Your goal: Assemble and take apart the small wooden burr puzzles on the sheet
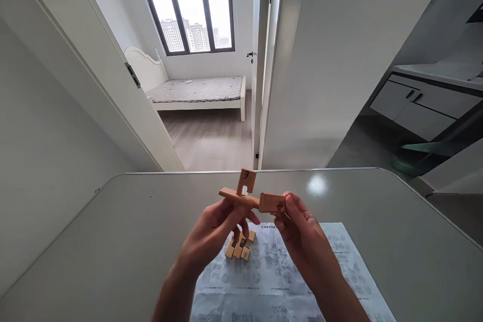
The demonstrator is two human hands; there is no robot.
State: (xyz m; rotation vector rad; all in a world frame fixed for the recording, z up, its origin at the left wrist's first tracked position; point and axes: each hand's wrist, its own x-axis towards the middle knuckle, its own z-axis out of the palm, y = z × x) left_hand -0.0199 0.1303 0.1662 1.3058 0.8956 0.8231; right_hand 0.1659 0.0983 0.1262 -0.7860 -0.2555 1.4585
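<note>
Above the table my left hand pinches a long wooden puzzle piece. A notched wooden piece with a black mark stands up from it. My right hand grips another wooden puzzle piece by its right end. Its left end meets the long piece; whether they interlock I cannot tell. Below my left fingers several loose notched wooden pieces lie together on a printed instruction sheet.
The pale table has a raised rim along its far edge. Beyond it an open doorway shows a bed under a window. White cabinets and a green object stand in the area to the right.
</note>
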